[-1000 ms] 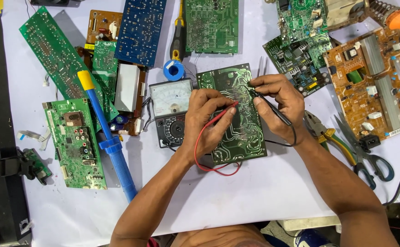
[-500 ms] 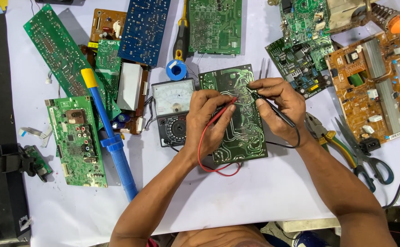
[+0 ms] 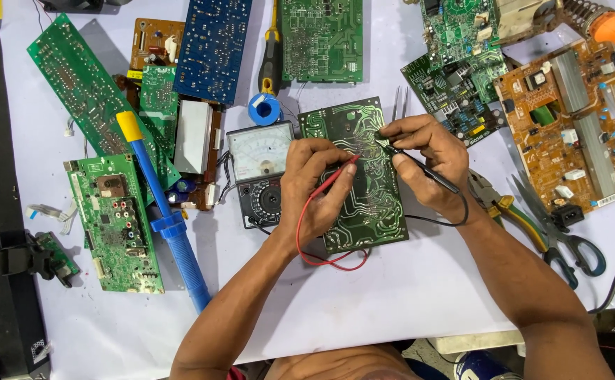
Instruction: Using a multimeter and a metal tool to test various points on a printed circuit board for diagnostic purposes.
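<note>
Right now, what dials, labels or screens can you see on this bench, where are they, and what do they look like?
Analog meter: left of the green circuit board under the left hand; pale curved-scale dial window above a black body with a round knob.
White label strip: lower edge of the orange board, far right.
No screens or packages.

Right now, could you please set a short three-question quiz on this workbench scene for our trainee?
1. True or false: the left hand holds the black probe.
2. Which lies directly left of the green circuit board? A) scissors B) analog multimeter C) orange board
3. Fill in: the right hand presses its probe tip onto the board's ____ corner.

Key: 1. False, it holds the red probe. 2. B. 3. Upper right.
</note>
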